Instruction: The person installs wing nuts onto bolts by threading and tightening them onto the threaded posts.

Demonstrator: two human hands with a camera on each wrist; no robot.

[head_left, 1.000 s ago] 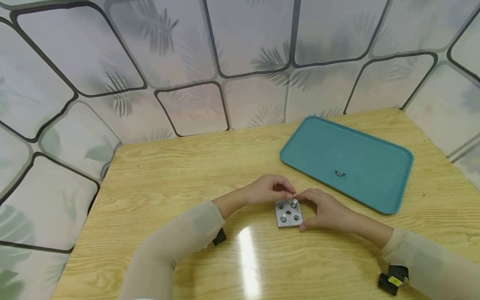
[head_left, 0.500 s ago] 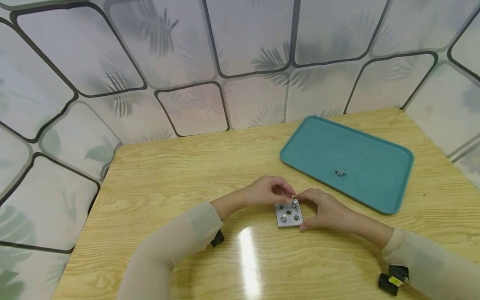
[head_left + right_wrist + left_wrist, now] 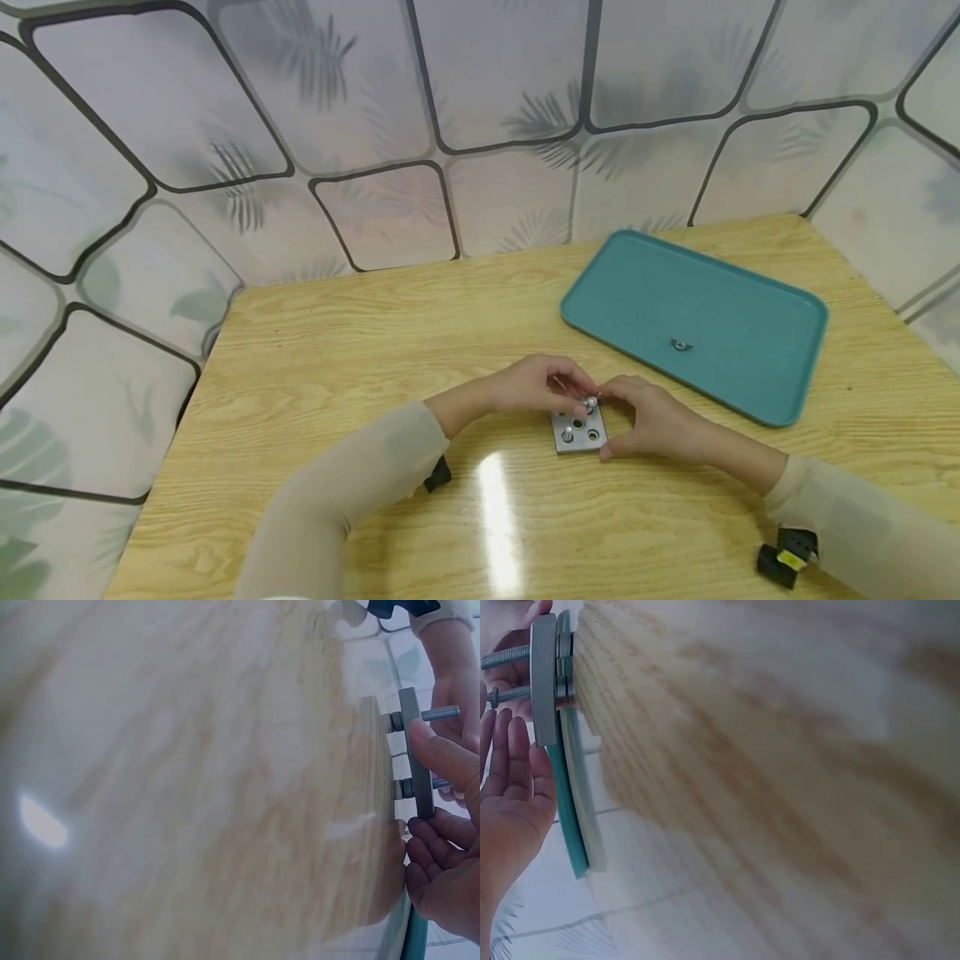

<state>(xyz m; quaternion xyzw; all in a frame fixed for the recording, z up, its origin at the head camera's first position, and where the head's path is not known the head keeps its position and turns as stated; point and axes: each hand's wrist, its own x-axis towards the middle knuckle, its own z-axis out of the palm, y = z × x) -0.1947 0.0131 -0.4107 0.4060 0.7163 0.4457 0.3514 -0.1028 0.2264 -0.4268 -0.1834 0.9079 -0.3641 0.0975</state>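
A square metal plate [image 3: 581, 445] with several holes lies on the table, two threaded bolts standing up through it. My right hand [image 3: 651, 418] grips the plate at its right side, thumb at the near corner and fingertips at the far edge. Around the top of the far bolt [image 3: 590, 405], my left hand [image 3: 534, 386] pinches with thumb and fingers. In the left wrist view a small nut [image 3: 492, 697], winged in outline, sits at that bolt's end, beside the left fingers. The near bolt [image 3: 567, 434] stands bare. Seen edge-on in the right wrist view, the plate [image 3: 417, 761] has hardware beneath it.
A teal tray [image 3: 637, 283] rests at the back right of the wooden table [image 3: 360, 350], with one wing nut [image 3: 681, 344] in it. A patterned wall covering [image 3: 510, 192] stands behind the table and along both sides.
The left fingers shift slightly around the far bolt's top, the thumb coming nearer over the plate and hiding one hole. The right hand and the plate stay about where they were.
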